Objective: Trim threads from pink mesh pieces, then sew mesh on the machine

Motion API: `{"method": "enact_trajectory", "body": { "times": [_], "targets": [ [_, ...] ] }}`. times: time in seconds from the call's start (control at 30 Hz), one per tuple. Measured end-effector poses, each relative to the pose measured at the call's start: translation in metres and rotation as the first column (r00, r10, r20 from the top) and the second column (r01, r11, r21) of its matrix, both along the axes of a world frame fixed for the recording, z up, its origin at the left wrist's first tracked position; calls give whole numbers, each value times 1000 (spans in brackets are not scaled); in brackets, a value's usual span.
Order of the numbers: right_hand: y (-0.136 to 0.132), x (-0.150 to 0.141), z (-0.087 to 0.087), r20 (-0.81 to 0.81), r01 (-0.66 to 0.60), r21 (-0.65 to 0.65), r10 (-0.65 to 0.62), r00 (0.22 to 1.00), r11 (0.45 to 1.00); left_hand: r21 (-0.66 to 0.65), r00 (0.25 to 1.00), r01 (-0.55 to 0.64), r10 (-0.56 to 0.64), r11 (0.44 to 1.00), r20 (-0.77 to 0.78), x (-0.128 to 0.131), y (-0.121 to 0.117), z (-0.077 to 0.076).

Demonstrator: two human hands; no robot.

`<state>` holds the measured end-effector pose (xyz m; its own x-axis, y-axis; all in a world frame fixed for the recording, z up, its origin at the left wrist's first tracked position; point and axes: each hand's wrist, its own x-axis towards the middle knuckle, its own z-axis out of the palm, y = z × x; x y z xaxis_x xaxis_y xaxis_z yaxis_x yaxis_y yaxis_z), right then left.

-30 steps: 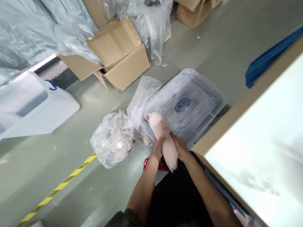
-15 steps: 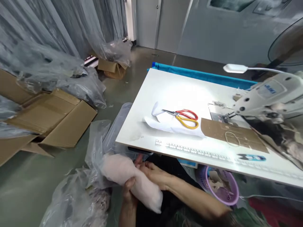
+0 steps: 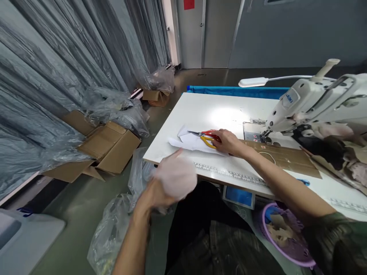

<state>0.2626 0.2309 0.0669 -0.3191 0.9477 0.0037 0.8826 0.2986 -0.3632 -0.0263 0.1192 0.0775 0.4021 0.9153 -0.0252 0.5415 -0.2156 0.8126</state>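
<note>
My left hand is closed around a pale pink, soft-looking bundle, smeared by motion, just off the near left corner of the white table. What the bundle is made of cannot be told. At the table's middle, my right hand has its fingers curled over the handles of a pair of scissors, one handle red and one yellow. The blades point left and look closed. Beneath them, pieces of white paper lie on the tabletop.
A sewing machine stands on the right of the white table, beside a brown board. Below is a purple basket holding scraps. Cardboard boxes and clear plastic bags lie on the floor at left.
The view has swung from the floor and plastic bin to the table. My right hand has left the pink bundle and reached onto the scissors; my left hand keeps the bundle.
</note>
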Motion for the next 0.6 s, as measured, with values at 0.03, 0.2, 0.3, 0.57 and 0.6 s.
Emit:
{"method": "enact_trajectory", "body": {
  "times": [0.03,0.2,0.3,0.57,0.6],
  "targets": [
    [-1,-1,-3,18,-35,17,35,999,999,40,998,43,-41,998,-42,10,21,12],
    [1,14,1,-46,15,-15,-16,999,1000,-45,855,273,-263,961,-447,47,85,34],
    [8,42,-2,-64,245,-17,-246,967,969,-34,858,188,-181,982,-480,48,78,27],
    [-67,64,-7,-207,-83,217,129,970,973,40,991,62,-57,997,-124,37,12,-7],
    [-80,60,-2,-241,-182,177,222,945,967,-12,998,-39,39,999,-56,36,6,-8]
  ]
}}
